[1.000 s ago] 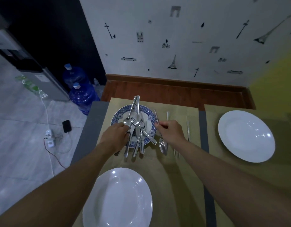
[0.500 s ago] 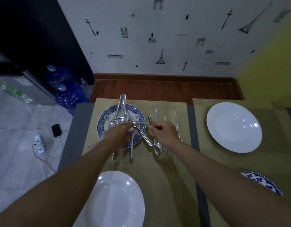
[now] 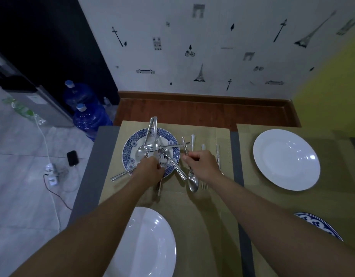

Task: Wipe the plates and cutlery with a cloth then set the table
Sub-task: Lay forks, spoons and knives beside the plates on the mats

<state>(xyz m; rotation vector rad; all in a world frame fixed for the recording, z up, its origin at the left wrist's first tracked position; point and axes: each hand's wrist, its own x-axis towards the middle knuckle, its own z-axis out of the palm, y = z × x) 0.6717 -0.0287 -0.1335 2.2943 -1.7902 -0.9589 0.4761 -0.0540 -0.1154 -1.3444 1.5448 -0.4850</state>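
Left hand (image 3: 150,169) is curled onto the cutlery pile (image 3: 154,148) lying on the blue-patterned plate (image 3: 130,148), at the far left of the placemat (image 3: 208,130); one handle sticks out under the fist. Right hand (image 3: 202,164) is just right of that plate, fingers closed round a spoon (image 3: 193,181) (bowl toward camera) plus more pieces, count unclear. Near white plate (image 3: 148,246) and right white plate (image 3: 286,158) sit apart from both hands.

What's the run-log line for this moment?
phase: sort | left hand: grips cutlery on blue plate | right hand: holds spoon beside plate, over mat
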